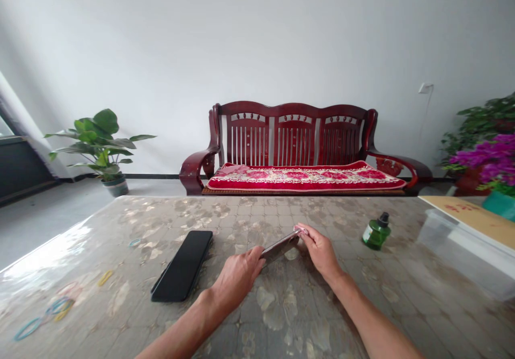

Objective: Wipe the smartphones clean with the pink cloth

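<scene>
A thin flat phone (280,246) is tilted up off the table, held between both hands. My left hand (237,276) grips its near end with closed fingers. My right hand (319,249) pinches its far upper end, where a small pink-white bit (301,230) shows at the fingertips. A black phone (183,265) lies flat on the table just left of my left hand.
A small green bottle (376,233) with a black cap stands to the right. A clear plastic box (466,251) sits at the right edge. Several coloured rubber bands (60,306) lie at the near left. A red wooden bench (295,152) and potted plants (100,147) stand beyond the table (281,316).
</scene>
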`<state>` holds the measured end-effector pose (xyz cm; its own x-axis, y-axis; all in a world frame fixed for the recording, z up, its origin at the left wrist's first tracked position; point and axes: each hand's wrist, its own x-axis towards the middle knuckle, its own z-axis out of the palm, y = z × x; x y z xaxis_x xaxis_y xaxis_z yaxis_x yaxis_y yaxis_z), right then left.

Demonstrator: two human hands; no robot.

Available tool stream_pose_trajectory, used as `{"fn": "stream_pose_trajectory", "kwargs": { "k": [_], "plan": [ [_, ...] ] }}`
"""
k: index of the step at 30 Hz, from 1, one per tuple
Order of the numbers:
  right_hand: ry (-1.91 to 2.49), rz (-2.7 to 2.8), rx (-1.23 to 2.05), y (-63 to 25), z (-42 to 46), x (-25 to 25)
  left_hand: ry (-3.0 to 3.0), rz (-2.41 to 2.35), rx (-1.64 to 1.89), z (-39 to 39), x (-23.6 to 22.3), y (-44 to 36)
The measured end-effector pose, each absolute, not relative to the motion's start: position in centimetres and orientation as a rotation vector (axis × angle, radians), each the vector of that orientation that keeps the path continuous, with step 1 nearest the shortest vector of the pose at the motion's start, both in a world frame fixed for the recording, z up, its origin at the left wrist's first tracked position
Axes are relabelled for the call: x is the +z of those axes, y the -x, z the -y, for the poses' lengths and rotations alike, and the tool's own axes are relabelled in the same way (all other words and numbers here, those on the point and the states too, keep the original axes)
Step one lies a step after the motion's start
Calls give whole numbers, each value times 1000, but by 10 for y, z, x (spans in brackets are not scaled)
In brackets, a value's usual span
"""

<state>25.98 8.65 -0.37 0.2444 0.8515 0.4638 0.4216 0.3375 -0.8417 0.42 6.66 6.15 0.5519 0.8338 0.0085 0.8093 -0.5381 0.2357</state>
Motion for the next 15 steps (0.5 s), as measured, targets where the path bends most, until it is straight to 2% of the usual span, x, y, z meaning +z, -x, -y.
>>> {"fn": "stream_pose_trajectory", "kwargs": {
  "k": [5,15],
  "plan": [
    [1292,1288,511,-255,-84,-2,-2562,-1439,99,-67,70,-16],
    [1208,1269,504,-239,-72,9,-2548,-1482,210,-70,72,-43]
  ]
}}
